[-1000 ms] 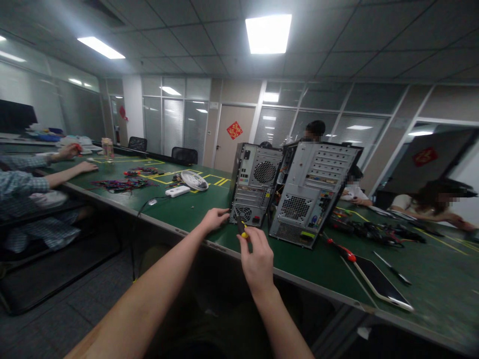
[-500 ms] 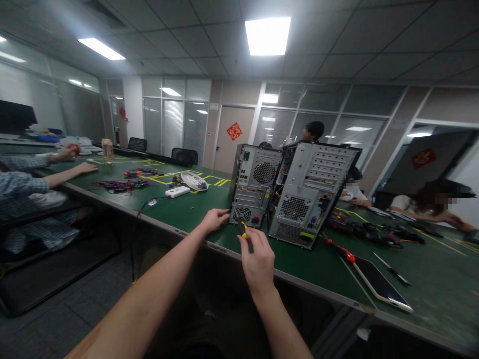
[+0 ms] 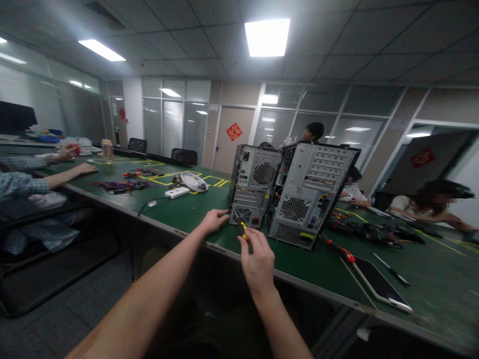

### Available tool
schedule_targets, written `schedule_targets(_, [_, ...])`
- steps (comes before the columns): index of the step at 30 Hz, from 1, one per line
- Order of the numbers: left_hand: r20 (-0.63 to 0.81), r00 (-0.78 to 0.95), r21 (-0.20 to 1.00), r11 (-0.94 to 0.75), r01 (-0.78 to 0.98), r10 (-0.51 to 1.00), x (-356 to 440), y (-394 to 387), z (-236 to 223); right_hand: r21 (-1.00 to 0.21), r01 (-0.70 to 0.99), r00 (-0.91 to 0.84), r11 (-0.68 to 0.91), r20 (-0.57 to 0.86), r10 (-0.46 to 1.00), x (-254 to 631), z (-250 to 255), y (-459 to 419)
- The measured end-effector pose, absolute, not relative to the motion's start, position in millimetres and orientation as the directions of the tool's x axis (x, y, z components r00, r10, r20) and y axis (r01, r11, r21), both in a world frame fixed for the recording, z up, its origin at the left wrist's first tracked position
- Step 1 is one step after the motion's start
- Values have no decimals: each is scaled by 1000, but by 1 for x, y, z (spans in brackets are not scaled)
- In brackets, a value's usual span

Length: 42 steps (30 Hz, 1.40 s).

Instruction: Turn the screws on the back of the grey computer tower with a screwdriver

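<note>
A silver-grey desktop computer case [image 3: 255,194] stands upright on the green table with its back panel facing me. My left hand [image 3: 214,221] grips its lower left edge, though the fingertips are partly hidden there. My right hand [image 3: 257,252] pinches a screwdriver with a black and yellow handle [image 3: 243,229] between thumb and fingers. The screwdriver points up at the fan grille [image 3: 242,214] low on the back panel; I cannot make out where its tip touches. A second, larger computer case [image 3: 314,194] stands close on the right, slightly angled.
A red-handled tool [image 3: 348,256], a phone [image 3: 381,284] and a thin pen-like tool [image 3: 392,269] lie at right, near black cables [image 3: 374,232]. On the left are a white power strip [image 3: 177,193], a white round grille [image 3: 194,181] and wires [image 3: 121,186]. Other people sit around the table.
The screwdriver's handle has turned slightly in my right hand's fingers, its yellow markings shifting. My left hand stays at the case, and both cases keep their places.
</note>
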<state>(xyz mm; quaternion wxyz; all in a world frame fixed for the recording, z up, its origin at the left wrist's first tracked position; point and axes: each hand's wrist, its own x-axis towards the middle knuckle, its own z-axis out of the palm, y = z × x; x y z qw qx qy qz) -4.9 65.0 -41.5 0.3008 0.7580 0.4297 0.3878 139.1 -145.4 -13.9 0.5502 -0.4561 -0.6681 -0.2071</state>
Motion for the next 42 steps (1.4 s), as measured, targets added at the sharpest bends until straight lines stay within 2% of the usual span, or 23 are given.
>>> schedule_targets(5, [330, 319, 797, -443, 410, 889, -5, 61, -39, -240, 834, 38, 497, 923, 382, 139, -15, -145])
schedule_targets(12, [331, 325, 797, -447, 406, 886, -5, 68, -44, -115, 851, -99, 513, 923, 372, 142, -11, -146])
schedule_targets(21, [322, 325, 793, -441, 421, 889, -5, 65, -42, -233, 837, 32, 495, 924, 380, 140, -15, -144])
schedule_targets(31, [339, 328, 784, -457, 419, 882, -5, 66, -43, -113, 843, -111, 526, 920, 375, 138, -13, -146])
schedule_targets(37, [339, 326, 789, -455, 412, 883, -5, 68, -44, -181, 842, -10, 508, 936, 351, 137, -16, -144])
schedule_targets(42, [322, 333, 798, -444, 409, 886, -5, 68, -44, -204, 841, 5, 501, 929, 370, 139, -14, -144])
